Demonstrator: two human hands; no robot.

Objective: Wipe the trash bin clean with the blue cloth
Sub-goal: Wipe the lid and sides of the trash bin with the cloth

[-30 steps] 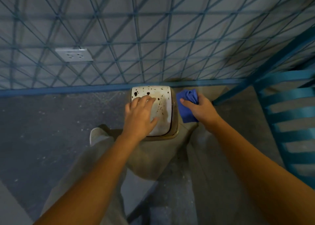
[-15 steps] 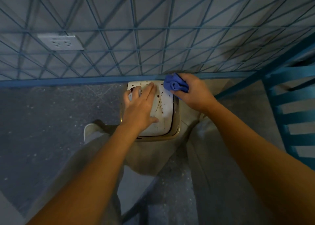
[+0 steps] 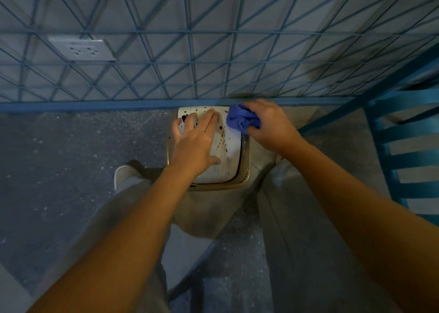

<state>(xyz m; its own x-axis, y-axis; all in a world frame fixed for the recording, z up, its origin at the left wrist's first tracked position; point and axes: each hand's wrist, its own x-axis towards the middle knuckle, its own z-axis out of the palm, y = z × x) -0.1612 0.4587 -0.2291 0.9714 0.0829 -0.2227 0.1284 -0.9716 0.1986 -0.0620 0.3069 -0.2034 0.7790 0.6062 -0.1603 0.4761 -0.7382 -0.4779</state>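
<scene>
A small trash bin (image 3: 244, 170) with a white lid spattered with dark brown stains stands on the floor against a blue wire fence, between my legs. My left hand (image 3: 197, 141) lies flat on the lid's left half, fingers spread. My right hand (image 3: 270, 122) grips a bunched blue cloth (image 3: 241, 120) and presses it on the lid's far right corner.
The blue wire grid fence (image 3: 213, 63) rises right behind the bin, with a white wall socket (image 3: 80, 48) behind it at the left. A blue slatted frame (image 3: 408, 151) stands at the right. Grey speckled floor (image 3: 59, 170) spreads to the left.
My right hand lifted the blue cloth from beside the bin's right side onto the lid's far right corner. My left hand slid a little farther up the lid.
</scene>
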